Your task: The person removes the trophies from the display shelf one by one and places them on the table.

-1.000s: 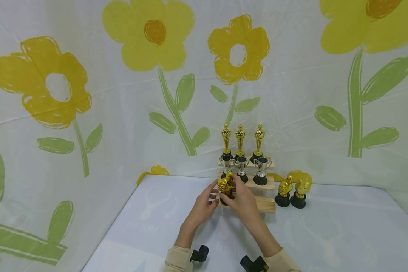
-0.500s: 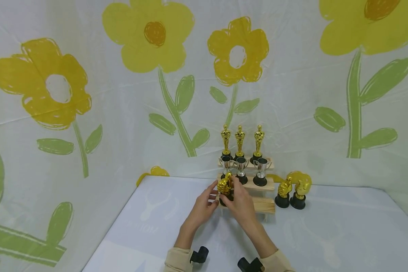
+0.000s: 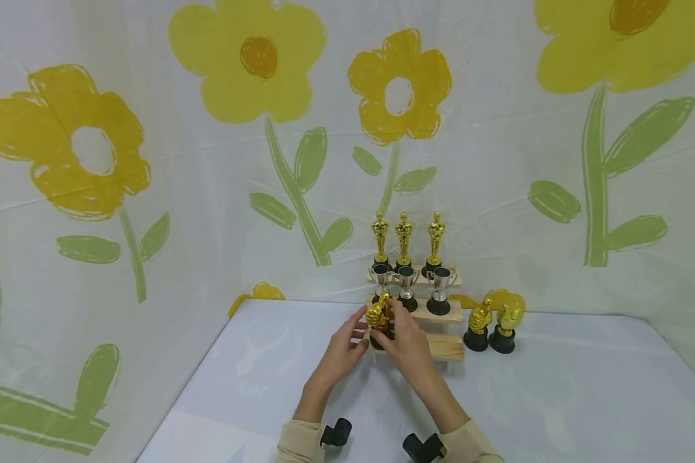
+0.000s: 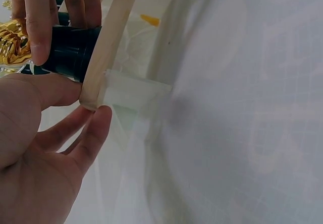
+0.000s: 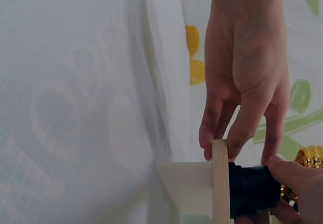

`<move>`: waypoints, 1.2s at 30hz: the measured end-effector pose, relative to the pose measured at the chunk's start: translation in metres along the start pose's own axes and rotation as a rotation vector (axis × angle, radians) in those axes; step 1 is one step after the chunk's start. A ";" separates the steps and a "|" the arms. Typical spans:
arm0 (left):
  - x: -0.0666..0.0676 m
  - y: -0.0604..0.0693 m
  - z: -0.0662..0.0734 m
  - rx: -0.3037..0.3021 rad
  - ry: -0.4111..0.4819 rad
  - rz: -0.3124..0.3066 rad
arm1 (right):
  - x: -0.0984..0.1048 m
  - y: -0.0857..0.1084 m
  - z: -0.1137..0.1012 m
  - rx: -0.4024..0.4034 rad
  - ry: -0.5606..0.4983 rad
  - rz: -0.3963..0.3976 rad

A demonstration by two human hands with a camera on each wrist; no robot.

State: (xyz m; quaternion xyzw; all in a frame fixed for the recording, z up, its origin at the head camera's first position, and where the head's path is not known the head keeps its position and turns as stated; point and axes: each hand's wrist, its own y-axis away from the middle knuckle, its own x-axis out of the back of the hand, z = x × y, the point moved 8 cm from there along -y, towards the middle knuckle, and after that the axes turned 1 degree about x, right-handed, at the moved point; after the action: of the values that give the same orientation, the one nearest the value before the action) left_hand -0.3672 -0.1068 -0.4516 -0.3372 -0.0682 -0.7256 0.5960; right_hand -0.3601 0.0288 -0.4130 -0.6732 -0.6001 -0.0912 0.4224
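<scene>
A gold thumbs-up trophy (image 3: pixel 378 315) with a black base (image 4: pixel 73 52) stands at the left end of the lowest step of a wooden stand (image 3: pixel 447 347). The right hand (image 3: pixel 408 344) grips the trophy from the right; in the right wrist view its thumb and fingers (image 5: pixel 298 176) lie about the black base (image 5: pixel 252 188). From the left, the left hand (image 3: pixel 338 354) holds the end of that step (image 4: pixel 108 42), with its thumb beside the base and other fingertips at the board's lower edge. The base meets the board.
Three silver cups (image 3: pixel 440 289) stand on the middle step and three gold figures (image 3: pixel 435 238) on the top one. Right of the stand, another thumbs-up trophy (image 3: pixel 478 325) and a gold-headed trophy (image 3: pixel 506 325) are on the white table (image 3: pixel 556 392). Behind hangs a flowered cloth (image 3: pixel 486 161).
The head view has shifted slightly, moving the scene a little to the left in it. Both hands keep nearly the same places at the trophy and the step.
</scene>
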 end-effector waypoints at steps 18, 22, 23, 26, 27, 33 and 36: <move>-0.001 -0.002 -0.006 0.003 0.010 0.001 | 0.001 0.005 -0.003 0.072 0.050 0.074; -0.001 -0.002 -0.005 0.003 0.007 0.001 | 0.003 0.006 -0.004 0.086 0.047 0.082; -0.001 -0.002 -0.005 0.002 0.007 0.003 | 0.004 0.006 -0.004 0.088 0.043 0.078; -0.001 -0.002 -0.004 -0.004 0.009 0.004 | 0.004 0.006 -0.003 0.072 0.033 0.049; -0.001 -0.002 -0.004 -0.003 0.010 0.003 | 0.004 0.006 -0.003 0.064 0.030 0.038; -0.002 -0.002 -0.005 -0.006 0.009 -0.001 | 0.005 0.006 -0.001 0.027 0.015 -0.008; -0.001 -0.001 -0.005 -0.011 -0.005 0.001 | 0.007 0.007 0.000 0.026 0.021 -0.015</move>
State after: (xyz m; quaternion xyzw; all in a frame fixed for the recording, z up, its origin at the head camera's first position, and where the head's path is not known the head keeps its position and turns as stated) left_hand -0.3700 -0.1081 -0.4558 -0.3422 -0.0656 -0.7249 0.5943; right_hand -0.3517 0.0347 -0.4122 -0.6623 -0.6017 -0.0933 0.4366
